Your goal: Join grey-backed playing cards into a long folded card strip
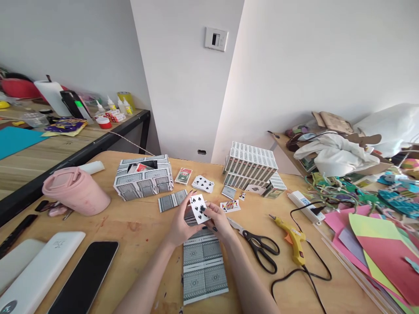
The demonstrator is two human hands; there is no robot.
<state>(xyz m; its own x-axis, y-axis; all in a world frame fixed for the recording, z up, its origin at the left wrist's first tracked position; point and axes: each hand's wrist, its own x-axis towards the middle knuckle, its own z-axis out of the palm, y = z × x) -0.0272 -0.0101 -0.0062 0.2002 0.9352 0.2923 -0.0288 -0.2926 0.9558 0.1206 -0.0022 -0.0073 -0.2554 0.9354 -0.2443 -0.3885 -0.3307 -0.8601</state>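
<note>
A playing card (197,208) with black spades faces me, tilted, between my two hands. My right hand (220,220) pinches its right side, with a dark-nailed finger lying over the face. My left hand (180,226) is curled round the card's left and lower edges; a patterned card back shows just behind, partly hidden by the fingers. Below them lies a long panel of grey-backed cards (204,266) joined edge to edge. Beyond my hands are a smaller strip of joined cards (172,200), a loose stack of spade cards (202,184) and a cut face card (230,206).
Scissors (262,249) and a yellow glue gun (292,240) with its cord lie to the right. A card-covered box (144,181), a pink cup (77,192) and a phone (85,277) stand or lie left. Stacked card boxes (251,163) stand at the back, near a power strip (306,206).
</note>
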